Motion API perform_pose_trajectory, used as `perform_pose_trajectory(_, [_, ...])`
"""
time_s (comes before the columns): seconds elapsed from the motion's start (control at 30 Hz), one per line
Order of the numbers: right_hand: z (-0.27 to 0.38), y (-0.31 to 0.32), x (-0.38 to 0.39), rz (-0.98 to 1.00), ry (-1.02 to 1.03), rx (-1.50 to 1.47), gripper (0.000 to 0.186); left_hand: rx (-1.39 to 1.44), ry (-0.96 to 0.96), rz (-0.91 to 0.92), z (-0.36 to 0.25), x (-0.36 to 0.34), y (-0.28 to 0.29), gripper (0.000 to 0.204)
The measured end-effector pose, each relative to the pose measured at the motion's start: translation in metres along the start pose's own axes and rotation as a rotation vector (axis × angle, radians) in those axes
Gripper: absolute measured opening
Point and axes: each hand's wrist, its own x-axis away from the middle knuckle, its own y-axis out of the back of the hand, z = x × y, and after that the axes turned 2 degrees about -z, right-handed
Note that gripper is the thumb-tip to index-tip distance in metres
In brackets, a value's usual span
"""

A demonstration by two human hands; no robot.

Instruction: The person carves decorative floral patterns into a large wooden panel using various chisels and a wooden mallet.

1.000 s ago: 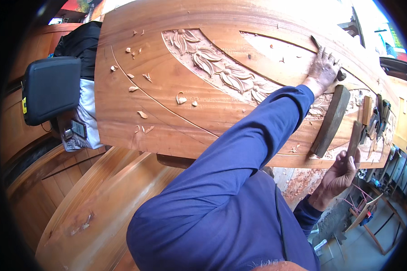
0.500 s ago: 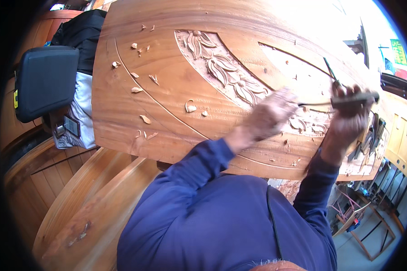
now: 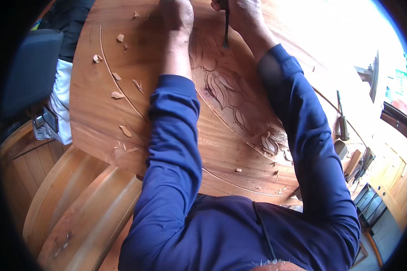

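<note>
A large wooden panel [image 3: 95,131] lies before me, with a curved band of carved leaves and flowers [image 3: 224,88] across its middle. At the upper edge, my right hand [image 3: 244,12] is closed around a chisel [image 3: 226,31], whose dark narrow blade points back toward me above the carving's far end. My left hand [image 3: 178,17] is beside it, to the left, over the panel. Its fingers are hidden beyond the picture's edge. Both forearms stretch away across the panel, the right one passing over part of the carving.
Wood shavings [image 3: 117,95] are scattered at the left. Another chisel [image 3: 343,126] lies on the right, near several more tools [image 3: 362,162]. A dark case [image 3: 31,67] and white cloth [image 3: 63,104] stand left of the panel. Curved wooden boards [image 3: 77,212] are at the lower left.
Both hands have moved left and farther away, from the carving's near right part to its far end. The chisel has gone with my right hand and now points toward me.
</note>
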Motion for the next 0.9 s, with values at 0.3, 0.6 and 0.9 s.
perform_pose_trajectory(0.3, [-0.010, -0.013, -0.005, 0.112, -0.043, -0.019, 0.051, 0.013, -0.251, 0.059, 0.006, -0.010, -0.004, 0.048])
perform_pose_trajectory(0.6, [-0.036, 0.004, -0.009, 0.112, 0.113, 0.095, 0.047, -0.007, -0.315, 0.018, 0.006, -0.001, -0.011, 0.027])
perform_pose_trajectory(0.9, [-0.029, -0.011, 0.007, 0.160, 0.098, 0.001, 0.048, 0.142, -0.410, -0.070, 0.005, 0.000, -0.013, 0.026])
